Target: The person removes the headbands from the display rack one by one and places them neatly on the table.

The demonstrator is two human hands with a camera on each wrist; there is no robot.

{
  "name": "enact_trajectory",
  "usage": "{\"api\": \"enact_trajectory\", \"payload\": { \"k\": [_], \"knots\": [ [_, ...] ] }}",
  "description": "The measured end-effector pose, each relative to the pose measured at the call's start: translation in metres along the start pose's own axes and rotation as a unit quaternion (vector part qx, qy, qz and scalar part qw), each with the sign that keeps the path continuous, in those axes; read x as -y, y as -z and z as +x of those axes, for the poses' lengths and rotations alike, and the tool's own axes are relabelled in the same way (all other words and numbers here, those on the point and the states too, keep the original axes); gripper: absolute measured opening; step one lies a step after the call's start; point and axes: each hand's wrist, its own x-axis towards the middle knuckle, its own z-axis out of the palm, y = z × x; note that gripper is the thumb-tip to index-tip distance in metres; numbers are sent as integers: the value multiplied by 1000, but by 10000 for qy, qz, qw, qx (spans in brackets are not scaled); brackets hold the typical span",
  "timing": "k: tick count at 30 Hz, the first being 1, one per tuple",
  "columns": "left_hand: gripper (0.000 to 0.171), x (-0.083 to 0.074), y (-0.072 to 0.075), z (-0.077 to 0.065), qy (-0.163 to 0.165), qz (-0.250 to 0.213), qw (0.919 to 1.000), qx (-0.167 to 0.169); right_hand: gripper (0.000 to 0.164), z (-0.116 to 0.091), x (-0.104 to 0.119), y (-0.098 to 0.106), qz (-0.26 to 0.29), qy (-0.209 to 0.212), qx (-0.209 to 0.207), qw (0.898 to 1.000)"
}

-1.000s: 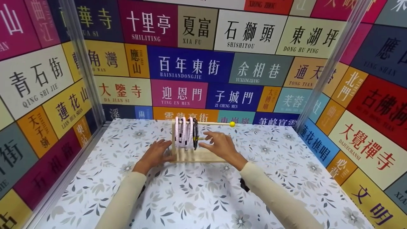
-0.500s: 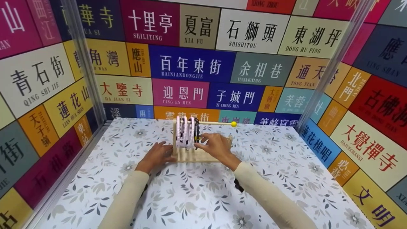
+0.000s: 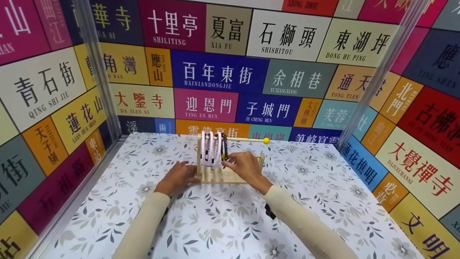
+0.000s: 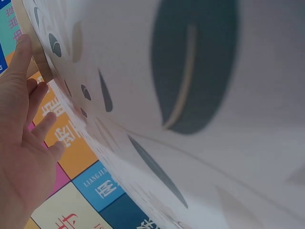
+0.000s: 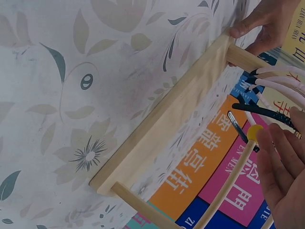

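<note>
A pale wooden stand (image 3: pixel 225 175) sits on the table, with several pale pink headbands (image 3: pixel 219 151) and dark headbands (image 3: pixel 225 144) hung side by side toward its left end. At the stand's left end, my left hand (image 3: pixel 176 177) holds the base between thumb and finger; its other fingers (image 4: pixel 45 125) spread loosely. My right hand (image 3: pixel 246 166) pinches a dark headband, which is the rightmost of the row. Black headband tips (image 5: pixel 238 107) point down in the right wrist view, close to a yellow ball (image 5: pixel 254 133) on a rod's end. The right fingertips are partly hidden.
The upper rod runs right past the headbands to a yellow knob (image 3: pixel 266 140). A flower-and-leaf cloth (image 3: pixel 215 219) covers the table. Sign-printed panels (image 3: pixel 219 72) stand behind and at both sides, with clear corner posts (image 3: pixel 99 72).
My right hand has moved left from beside the headbands, its fingers closing on the dark one. The left hand stays at the stand's left end; the view shifts slightly.
</note>
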Motion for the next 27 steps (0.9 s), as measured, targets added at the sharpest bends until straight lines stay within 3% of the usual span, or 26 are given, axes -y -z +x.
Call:
{"api": "enact_trajectory", "payload": {
  "k": [4, 13, 22, 27],
  "knots": [
    [59, -1, 0, 1, 43, 19, 10000, 20, 18, -2, -2, 0, -110, 38, -68, 9999],
    [56, -4, 3, -2, -308, -19, 9995, -93, 13, -6, -5, 1, 27, 44, -261, 9996],
    [54, -4, 3, 0, -158, -52, 9998, -88, 12, -7, -8, 3, 131, -375, -212, 9990],
    [53, -4, 4, 0, -126, -150, 9998, -99, 11, -7, -10, 7, 232, -439, -409, 9979]
  ]
}}
